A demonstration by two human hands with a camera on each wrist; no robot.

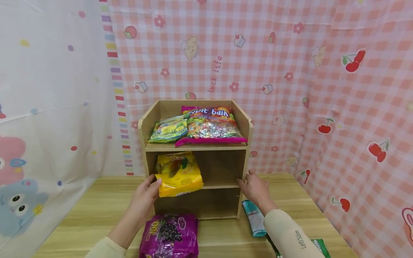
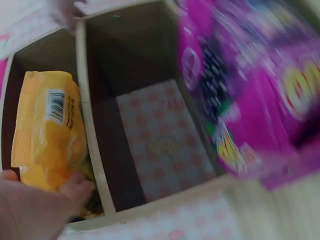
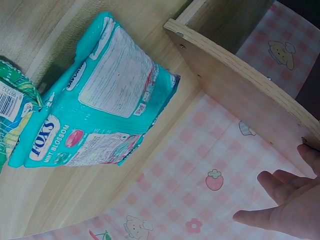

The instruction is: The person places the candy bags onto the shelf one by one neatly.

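Observation:
My left hand [image 1: 149, 193] is at the left side of a wooden shelf unit [image 1: 195, 146], its thumb and fingers holding the near left edge of a yellow candy bag [image 1: 180, 173]. This bag lies tilted in the middle compartment and juts past its front edge. In the left wrist view, the fingers [image 2: 77, 189] lie against the bag's end, and part of the grip is hidden. My right hand [image 1: 256, 190] rests at the unit's right side with its fingers spread. One fingertip touches the side panel in the right wrist view.
On the top shelf lie a green-yellow candy bag [image 1: 169, 129] and a large fruit candy bag [image 1: 213, 125]. A purple grape candy bag [image 1: 171, 234] stands before the unit. A teal mint candy bag [image 3: 115, 95] and a green bag [image 3: 12, 107] lie on the table to the right.

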